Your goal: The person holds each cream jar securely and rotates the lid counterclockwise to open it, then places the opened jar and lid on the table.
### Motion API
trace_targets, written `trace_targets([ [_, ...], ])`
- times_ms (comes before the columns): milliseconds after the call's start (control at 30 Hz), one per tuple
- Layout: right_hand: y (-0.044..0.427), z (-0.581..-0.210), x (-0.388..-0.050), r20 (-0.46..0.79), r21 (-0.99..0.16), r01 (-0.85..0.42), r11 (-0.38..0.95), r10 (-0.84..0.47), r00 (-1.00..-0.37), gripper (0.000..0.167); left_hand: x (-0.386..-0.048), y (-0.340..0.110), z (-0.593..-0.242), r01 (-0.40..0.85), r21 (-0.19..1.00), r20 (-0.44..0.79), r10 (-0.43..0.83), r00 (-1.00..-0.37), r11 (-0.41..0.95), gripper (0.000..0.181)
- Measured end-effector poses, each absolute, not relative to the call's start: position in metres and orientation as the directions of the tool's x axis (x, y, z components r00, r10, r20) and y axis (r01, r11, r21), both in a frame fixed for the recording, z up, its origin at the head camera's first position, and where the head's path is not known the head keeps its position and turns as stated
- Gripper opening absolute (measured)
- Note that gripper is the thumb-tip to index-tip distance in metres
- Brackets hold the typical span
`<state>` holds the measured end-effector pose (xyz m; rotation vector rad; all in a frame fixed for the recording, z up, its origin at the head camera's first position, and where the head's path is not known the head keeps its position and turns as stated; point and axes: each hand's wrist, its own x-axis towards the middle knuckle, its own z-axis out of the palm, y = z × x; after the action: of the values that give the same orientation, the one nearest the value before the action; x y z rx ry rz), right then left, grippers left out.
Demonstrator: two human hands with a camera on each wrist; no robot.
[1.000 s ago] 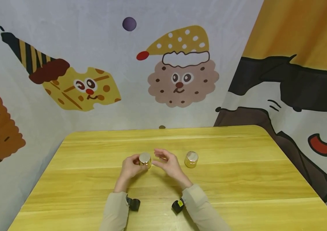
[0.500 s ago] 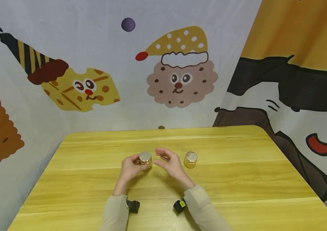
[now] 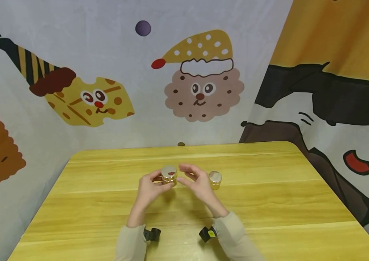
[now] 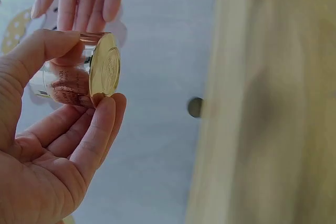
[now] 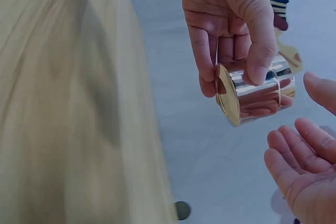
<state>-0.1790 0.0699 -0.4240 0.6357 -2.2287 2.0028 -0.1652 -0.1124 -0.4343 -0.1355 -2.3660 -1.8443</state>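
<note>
My left hand (image 3: 149, 187) pinches a shiny gold jar (image 3: 169, 175) between thumb and fingers, and the jar is up off the table. In the left wrist view the thumb and fingertips grip the jar (image 4: 76, 74) near its base, where small print shows on its side. Just right of the jar, my right hand (image 3: 201, 185) is held with its fingers apart and the palm facing it, holding nothing. The right wrist view has a gap between the jar (image 5: 257, 90) and the right hand's fingers (image 5: 299, 153). A second gold jar (image 3: 215, 179) stands upright behind the right hand.
The wooden table (image 3: 269, 203) spreads around both arms. A cloth backdrop (image 3: 148, 127) with printed cartoon figures hangs behind its far edge. Each wrist carries a small black camera, the left one (image 3: 153, 235) and the right one (image 3: 206, 234).
The left hand has raised the jar from the table and moved it slightly right. My right hand has shifted right too, and now partly overlaps the standing jar.
</note>
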Motion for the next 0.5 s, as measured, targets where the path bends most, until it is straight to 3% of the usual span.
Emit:
trace_targets([
  [500, 0.084, -0.389, -0.16, 0.355, -0.916, -0.388, 0.104, -0.24, -0.903, 0.04, -0.146, -0.093, -0.399, 0.247, 0.953, 0.245, 0.03, -0.969, 0.176, 0.046],
])
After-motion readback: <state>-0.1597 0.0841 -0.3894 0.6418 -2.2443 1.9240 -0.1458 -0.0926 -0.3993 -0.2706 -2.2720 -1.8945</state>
